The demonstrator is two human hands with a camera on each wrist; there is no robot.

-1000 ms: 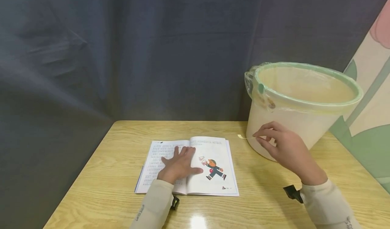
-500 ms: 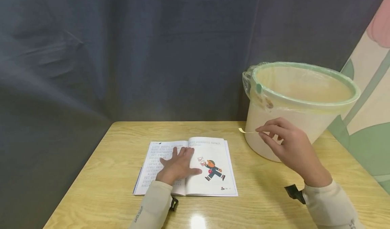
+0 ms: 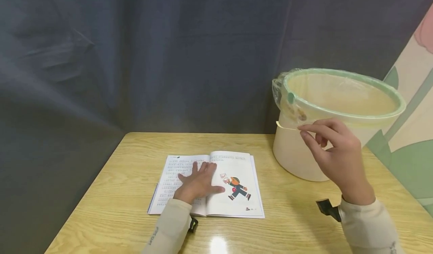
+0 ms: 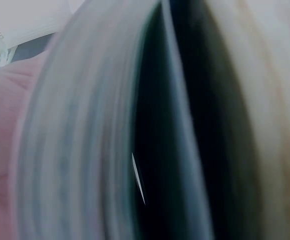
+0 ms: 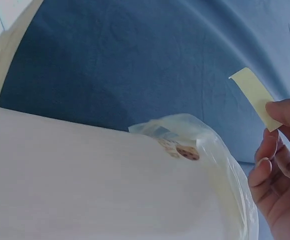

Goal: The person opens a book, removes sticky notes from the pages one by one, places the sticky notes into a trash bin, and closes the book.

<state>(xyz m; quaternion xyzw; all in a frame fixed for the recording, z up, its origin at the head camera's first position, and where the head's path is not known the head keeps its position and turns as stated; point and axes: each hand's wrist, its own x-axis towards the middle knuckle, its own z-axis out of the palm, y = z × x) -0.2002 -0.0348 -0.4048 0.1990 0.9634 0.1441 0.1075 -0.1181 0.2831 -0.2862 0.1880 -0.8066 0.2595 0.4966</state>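
My left hand [image 3: 197, 182] rests with spread fingers across the middle fold of an open book [image 3: 236, 207]. Printed text fills the left page; a cartoon figure is drawn on the right one. In the left wrist view the edges of the book's pages [image 4: 75, 140] stand close and blurred, beside part of the palm. My right hand [image 3: 341, 156] pinches one end of a small pale yellow paper strip [image 5: 254, 95] between thumb and fingertips. The strip's free end curls up slightly. In the head view that hand is in front of a white bin [image 3: 297, 156], below its rim.
Green edging rings the bin's rim [image 3: 341, 115], and a clear plastic liner [image 3: 278, 90] hangs over its left side. The bin stands at the right of the wooden table [image 3: 111, 194]. Behind the table hangs a dark curtain [image 3: 203, 58]; a patterned wall [image 3: 412, 145] is at right.
My right hand has risen and moved a little to the right, carrying the yellow paper strip up along the bin's front. The left hand has stayed on the book.
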